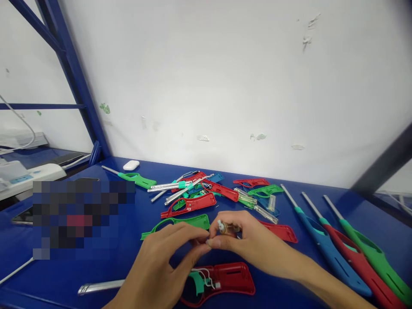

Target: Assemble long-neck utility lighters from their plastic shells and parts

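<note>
My left hand is closed, its thumb and index fingertips pinched together at the centre, on something too small to make out. My right hand is closed around a small clear fuel tank with a pale tip, and its fingertips meet those of my left hand. Below them lies a red lighter half-shell holding a teal trigger and white wires. A metal lighter tube sticks out to the left from under my left hand. Behind my fingers is a green half-shell.
Red and green shells, metal tubes and clear tanks lie behind my hands. Blue, red and green lighters lie at right. A green lighter and white case are back left.
</note>
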Available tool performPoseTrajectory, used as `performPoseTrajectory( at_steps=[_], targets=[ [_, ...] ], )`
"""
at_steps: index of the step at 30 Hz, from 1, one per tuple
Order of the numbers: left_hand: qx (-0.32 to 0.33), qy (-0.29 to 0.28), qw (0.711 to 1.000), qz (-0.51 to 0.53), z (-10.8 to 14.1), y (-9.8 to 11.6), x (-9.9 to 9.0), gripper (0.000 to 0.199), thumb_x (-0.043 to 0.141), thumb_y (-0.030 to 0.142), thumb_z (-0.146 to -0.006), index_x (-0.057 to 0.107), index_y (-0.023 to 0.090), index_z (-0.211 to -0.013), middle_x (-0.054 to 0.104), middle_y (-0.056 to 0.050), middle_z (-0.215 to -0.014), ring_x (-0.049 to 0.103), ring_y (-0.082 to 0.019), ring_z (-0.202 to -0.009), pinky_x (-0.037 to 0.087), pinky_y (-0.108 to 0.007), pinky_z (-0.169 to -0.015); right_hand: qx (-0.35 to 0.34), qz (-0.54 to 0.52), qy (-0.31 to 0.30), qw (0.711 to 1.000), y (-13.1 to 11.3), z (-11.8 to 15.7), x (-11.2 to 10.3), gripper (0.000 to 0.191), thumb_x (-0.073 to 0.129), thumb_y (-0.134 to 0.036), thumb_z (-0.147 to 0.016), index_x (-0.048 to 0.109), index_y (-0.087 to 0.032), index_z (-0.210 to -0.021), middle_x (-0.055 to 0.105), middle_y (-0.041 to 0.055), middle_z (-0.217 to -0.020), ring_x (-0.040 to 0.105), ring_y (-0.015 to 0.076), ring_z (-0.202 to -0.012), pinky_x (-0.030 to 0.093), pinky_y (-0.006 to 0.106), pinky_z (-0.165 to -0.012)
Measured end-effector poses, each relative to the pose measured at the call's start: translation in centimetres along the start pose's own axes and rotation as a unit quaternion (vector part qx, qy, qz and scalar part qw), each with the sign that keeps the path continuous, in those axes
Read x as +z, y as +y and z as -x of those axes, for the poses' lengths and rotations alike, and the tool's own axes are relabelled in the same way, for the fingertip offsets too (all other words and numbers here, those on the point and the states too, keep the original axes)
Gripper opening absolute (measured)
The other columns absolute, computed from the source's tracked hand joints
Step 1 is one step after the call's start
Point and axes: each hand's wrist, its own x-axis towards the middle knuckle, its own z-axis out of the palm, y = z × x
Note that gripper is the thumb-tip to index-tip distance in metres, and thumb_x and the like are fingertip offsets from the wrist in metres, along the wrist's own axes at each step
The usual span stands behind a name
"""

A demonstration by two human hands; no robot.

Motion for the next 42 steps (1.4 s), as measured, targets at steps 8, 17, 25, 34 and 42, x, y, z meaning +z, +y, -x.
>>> performPoseTrajectory(
  at_steps=[8, 17, 25, 34, 42],
  targets=[
    [0.001, 0.001, 1.000, 0.017, -0.8, 0.8, 0.2, 0.018, 0.070, 0.019, -0.099, 0.079, 0.034, -0.099, 0.084, 0.010, -0.090, 0.079, -0.010, -0.074, 0.060, -0.013, -0.071, 0.002, -0.140, -0.062, 0.988, 0.2, 0.3, -0.8, 0.031, 0.084, -0.049, -0.089, 0.073, -0.019, -0.091, 0.041, -0.0079, -0.068, 0.030, 0.0112, -0.063, 0.023, 0.028, -0.058],
    [-0.003, 0.015, 1.000, -0.015, -1.2, 0.8, 0.2, 0.017, 0.067, 0.018, -0.099, 0.075, 0.031, -0.093, 0.079, 0.012, -0.084, 0.075, -0.006, -0.071, 0.054, -0.011, -0.070, -0.002, -0.145, -0.038, 0.989, 1.0, 0.1, -0.6, 0.030, 0.082, -0.049, -0.092, 0.076, -0.021, -0.097, 0.039, -0.0072, -0.071, 0.031, 0.0123, -0.067, 0.023, 0.029, -0.060],
    [-0.053, 0.027, 0.997, -0.054, -0.9, 0.0, 0.2, 0.010, 0.063, 0.032, -0.104, 0.072, 0.032, -0.100, 0.072, 0.009, -0.079, 0.062, -0.010, -0.060, 0.054, -0.019, -0.071, -0.002, -0.096, -0.045, 0.994, 0.3, 1.1, -0.2, 0.046, 0.043, -0.064, -0.111, 0.067, -0.034, -0.136, 0.055, -0.0007, -0.095, 0.049, 0.0161, -0.080, 0.042, 0.030, -0.072],
    [-0.107, -0.033, 0.993, -0.036, -1.5, 0.4, -0.1, 0.019, 0.059, 0.037, -0.105, 0.072, 0.029, -0.093, 0.071, 0.006, -0.075, 0.059, -0.012, -0.061, 0.043, -0.023, -0.054, -0.127, 0.075, 0.013, 0.989, 0.1, 0.9, 0.0, 0.037, 0.042, -0.047, -0.116, 0.067, -0.039, -0.142, 0.054, 0.0011, -0.098, 0.054, 0.0180, -0.089, 0.044, 0.033, -0.081],
    [-0.117, -0.064, 0.991, 0.003, -1.3, 0.5, -0.6, 0.019, 0.059, 0.035, -0.105, 0.072, 0.032, -0.092, 0.073, 0.008, -0.082, 0.061, -0.012, -0.067, 0.044, -0.022, -0.060, -0.136, 0.097, -0.010, 0.986, 0.2, 1.0, 0.1, 0.034, 0.045, -0.042, -0.116, 0.069, -0.039, -0.140, 0.052, 0.0011, -0.100, 0.052, 0.0177, -0.089, 0.043, 0.033, -0.080]
  ],
)
